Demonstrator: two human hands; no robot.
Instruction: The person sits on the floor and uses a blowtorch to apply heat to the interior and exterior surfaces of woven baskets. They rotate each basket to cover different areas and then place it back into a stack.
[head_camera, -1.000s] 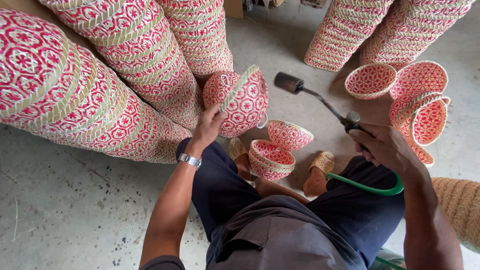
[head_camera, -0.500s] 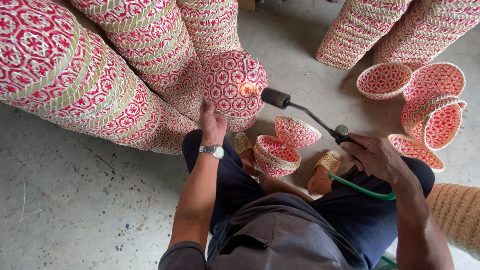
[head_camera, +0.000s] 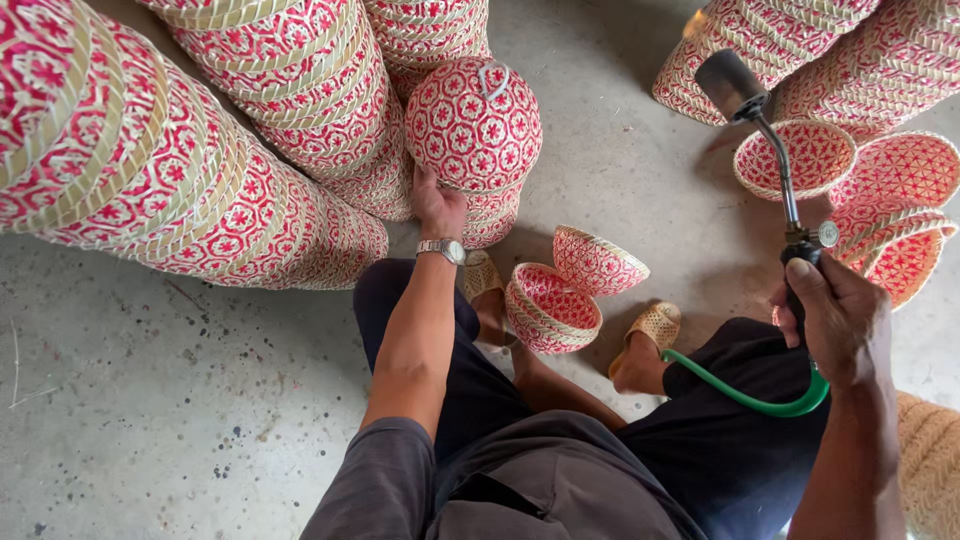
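Left hand (head_camera: 438, 205) grips red-and-straw woven basket (head_camera: 473, 125) from below, bottom up, touching basket stacks (head_camera: 250, 120) lying on concrete floor (head_camera: 150, 400). Right hand (head_camera: 835, 320) clenched round gas torch (head_camera: 770, 140) handle, nozzle well right of basket, raised, no flame visible. Green hose (head_camera: 750, 398) loops from handle. Two small baskets (head_camera: 570, 290) just below held basket, between sandalled feet.

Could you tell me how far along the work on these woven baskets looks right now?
Looks done, at a guess: long nested stacks of red-patterned baskets lie at the left. In hand: the left hand holds one basket bottom-up, the right hand grips a gas torch on a green hose, pointed away. Possibly left: loose baskets between the feet and at right.
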